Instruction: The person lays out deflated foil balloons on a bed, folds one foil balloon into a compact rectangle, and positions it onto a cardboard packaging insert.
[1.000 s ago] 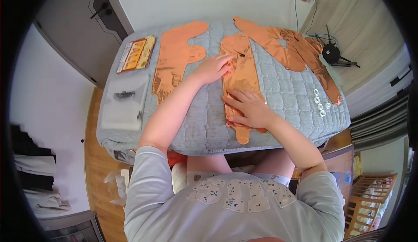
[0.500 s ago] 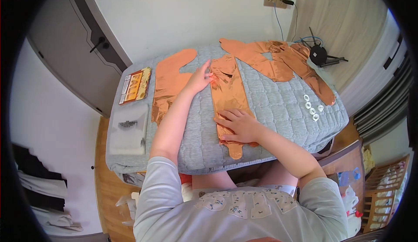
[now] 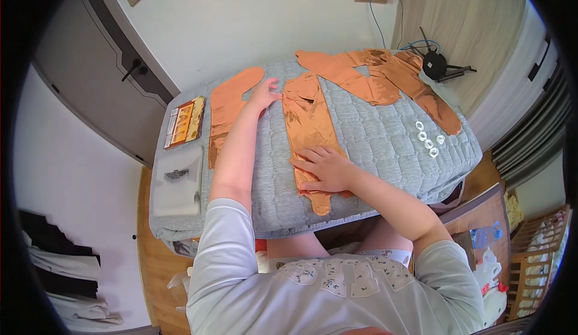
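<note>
Centrally in the head view, the middle copper foil piece [image 3: 310, 121] lies on the mattress [image 3: 376, 139], reaching nearly to its front edge. The right hand [image 3: 327, 169] rests spread flat on the foil's near end, gripping nothing. The left hand [image 3: 264, 96] bends at its far left border; whether it pinches foil, I cannot tell.

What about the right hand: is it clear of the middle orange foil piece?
No, the right hand rests with spread fingers on the orange foil piece.
</note>
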Demonstrator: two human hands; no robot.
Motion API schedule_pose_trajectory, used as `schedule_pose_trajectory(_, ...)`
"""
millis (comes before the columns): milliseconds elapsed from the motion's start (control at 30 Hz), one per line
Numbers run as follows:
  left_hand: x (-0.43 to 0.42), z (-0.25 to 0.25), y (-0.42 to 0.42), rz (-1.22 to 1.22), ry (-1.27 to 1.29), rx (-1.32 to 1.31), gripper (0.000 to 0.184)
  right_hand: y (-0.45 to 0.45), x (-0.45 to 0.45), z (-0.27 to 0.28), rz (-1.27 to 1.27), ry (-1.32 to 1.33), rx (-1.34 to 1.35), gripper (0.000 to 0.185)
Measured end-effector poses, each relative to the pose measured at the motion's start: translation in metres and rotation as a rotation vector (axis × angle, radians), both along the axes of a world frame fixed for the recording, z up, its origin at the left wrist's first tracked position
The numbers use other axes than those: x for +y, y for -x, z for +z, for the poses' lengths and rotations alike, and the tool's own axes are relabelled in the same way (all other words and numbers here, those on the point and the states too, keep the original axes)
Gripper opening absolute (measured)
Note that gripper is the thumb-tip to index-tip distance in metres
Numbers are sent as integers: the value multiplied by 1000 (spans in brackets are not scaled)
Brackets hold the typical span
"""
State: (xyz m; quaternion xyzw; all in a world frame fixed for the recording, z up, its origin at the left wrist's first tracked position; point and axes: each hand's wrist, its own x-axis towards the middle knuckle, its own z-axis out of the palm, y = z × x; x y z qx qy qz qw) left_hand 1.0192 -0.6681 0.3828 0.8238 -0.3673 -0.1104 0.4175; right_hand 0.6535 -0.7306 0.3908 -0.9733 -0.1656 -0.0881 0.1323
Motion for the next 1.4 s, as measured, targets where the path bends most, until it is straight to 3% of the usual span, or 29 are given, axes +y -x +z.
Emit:
schedule_pose_trajectory(67,-1,-3,1,19,-14,-47,66,0,0,0,0,-6,3,74)
schedule_pose_trajectory(133,4,7,30,50,72,-383,51,-1,-1,-1,2,-38,36,77)
schedule_pose_trajectory(233,16,16,91,-29,130,-506,38,-1,-1,-3,8,-42,-3,75)
schedule_pose_trajectory(333,39,16,147,-236,36,-485,42,0,-2,0,12,-62,14,76)
schedule_pose_trajectory(400,49,3,160,-485,29,-331,51,2,-1,4,5,-98,3,75)
schedule_pose_trajectory(567,50,-5,148,-556,-159,-339,57,-2,-12,0,13,-335,22,69)
schedule_pose_trajectory(633,51,-3,154,-565,-196,-381,58,-6,-18,-5,49,-950,179,57)
schedule_pose_trajectory(700,52,-1,163,-514,-288,-523,64,-13,-28,-9,41,-1083,106,49)
schedule_pose_trajectory(767,51,1,165,-512,-302,-535,67,-23,-49,-16,-39,-1778,157,39)
schedule_pose_trajectory(800,51,1,165,-511,-320,-552,70,-20,-55,-10,-43,-1777,159,39)
schedule_pose_trajectory(867,52,1,167,-506,-310,-551,73,-13,-61,12,-544,-583,-78,35)
schedule_pose_trajectory(967,54,3,170,-495,-294,-559,80,-19,-56,-3,-580,-350,-166,34)
schedule_pose_trajectory(1200,54,5,173,-525,-304,-651,91,-19,-61,-7,-565,-421,-125,40)
schedule_pose_trajectory(1267,55,7,175,-522,-316,-633,92,-7,-60,-4,-614,-580,-87,43)
schedule_pose_trajectory(1400,56,11,178,-514,-321,-640,102,33,-38,14,-717,-484,-62,51)
